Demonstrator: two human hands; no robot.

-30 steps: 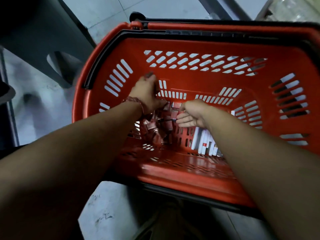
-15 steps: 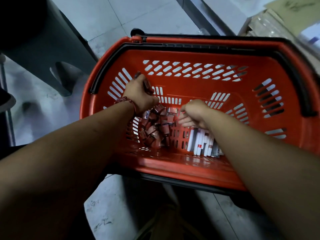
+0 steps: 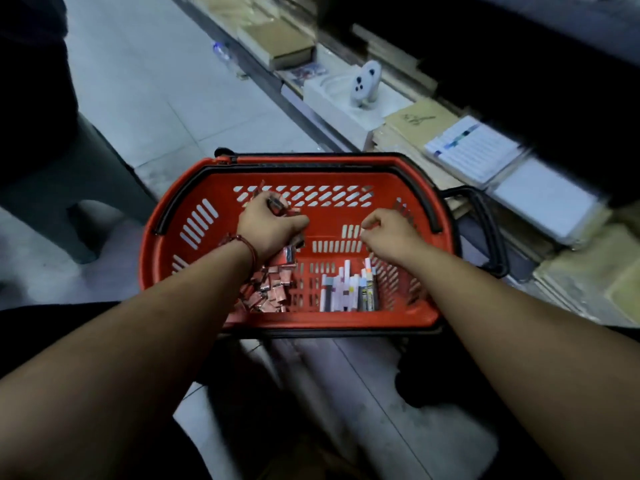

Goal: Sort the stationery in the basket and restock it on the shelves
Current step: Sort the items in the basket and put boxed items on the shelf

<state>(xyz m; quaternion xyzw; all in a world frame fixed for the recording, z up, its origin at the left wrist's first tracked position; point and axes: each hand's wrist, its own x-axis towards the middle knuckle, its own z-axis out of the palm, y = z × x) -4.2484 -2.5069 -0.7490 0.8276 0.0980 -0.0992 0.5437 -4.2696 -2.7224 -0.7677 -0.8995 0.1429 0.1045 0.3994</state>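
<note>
The light is dim and cool: the pale floor (image 3: 145, 91) at upper left catches most of it, while the shelf (image 3: 536, 46) recess at upper right sinks into black. The notebooks (image 3: 474, 150) at the right edge smear with motion blur. The red packets (image 3: 277, 206) gripped in my left hand (image 3: 270, 230) look soft, and my forearms (image 3: 104, 375) stretch wide toward the lower corners.

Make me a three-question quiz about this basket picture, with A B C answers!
1. Where are the white pens? A on the floor; B in the basket, right of the red packets; C on a shelf.
2. What colour is the basket? A blue; B green; C red.
3. What is the left hand doing? A gripping red packets; B lying flat; C holding a pen.
Answers: 1 B, they lie beside the red packets; 2 C, its walls are red; 3 A, its fingers curl round packets.
</note>
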